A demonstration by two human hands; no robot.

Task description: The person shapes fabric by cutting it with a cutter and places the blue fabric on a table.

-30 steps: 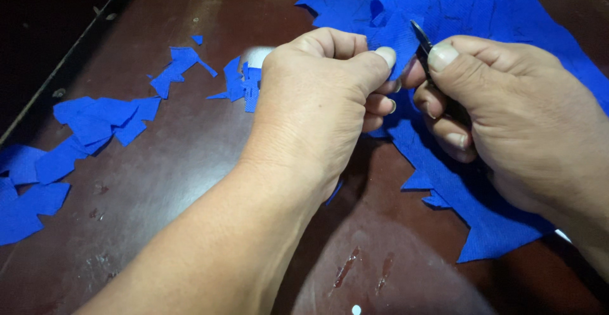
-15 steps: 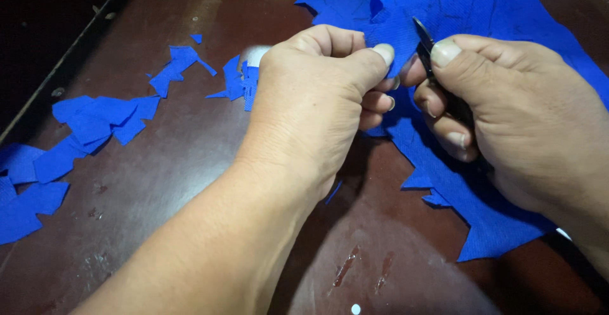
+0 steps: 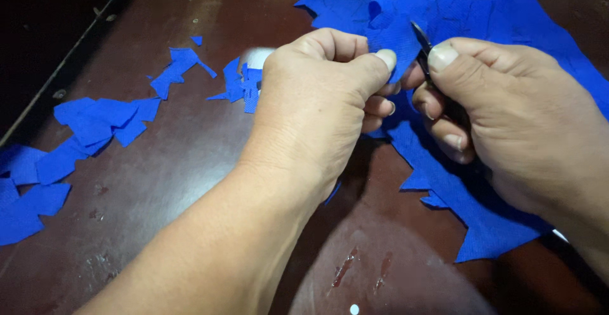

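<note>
centrally, a blue cloth lies across the far right part of a dark brown table, its near edge ragged and jagged, with one pointed flap reaching toward the viewer at lower right. a raised fold of the cloth stands between the two hands. the left hand is curled, thumb pressed against the bent fingers, pinching that fold at its near edge. the right hand is closed around small dark scissors, thumb laid along the top; only the slim blade tips show, resting against the cloth just beside the left thumb. whether the blades are parted cannot be told. the right hand lies over the cloth; the left forearm crosses the bare table from the lower left. to the left, well apart from the hands, blue scraps lie scattered in a loose band along the table edge, with a smaller cluster just behind the left hand. pale scuffs mark the near tabletop.
</note>
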